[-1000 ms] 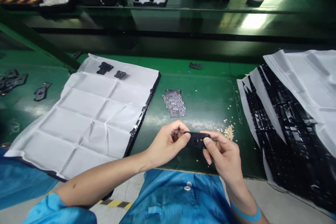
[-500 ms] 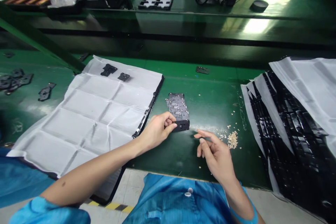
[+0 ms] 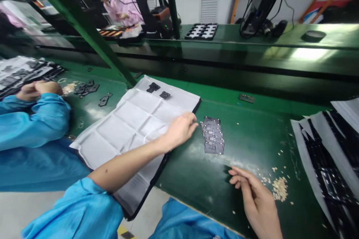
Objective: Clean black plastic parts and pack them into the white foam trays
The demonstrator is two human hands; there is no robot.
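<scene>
My left hand (image 3: 182, 130) is over the right edge of the white sheet (image 3: 134, 115), its fingers slightly apart and nothing visible in them. Just right of it, a row of overlapping flat black plates (image 3: 213, 138) lies on the green table, with small metal contacts showing. My right hand (image 3: 256, 194) hovers near the table's front, fingers loosely stretched and thumb apart from the index fingertip; it looks bare of any part. Beside it is a small heap of tiny beige chips (image 3: 279, 189). Two small black parts, one a bracket (image 3: 153, 87), lie at the sheet's far end.
A lone black plate (image 3: 246, 98) lies farther back. At right are black-and-white packed sheets (image 3: 322, 164). On the left, a co-worker's hands (image 3: 42, 89) rest near a pile of black parts (image 3: 86, 88). A green post (image 3: 92, 41) slants across. Another person in pink (image 3: 126, 7) sits behind.
My left hand has let go of the black plate and moved up and left from the row. The view has swung left, bringing the co-worker's arms into sight. My right hand stays near the chips.
</scene>
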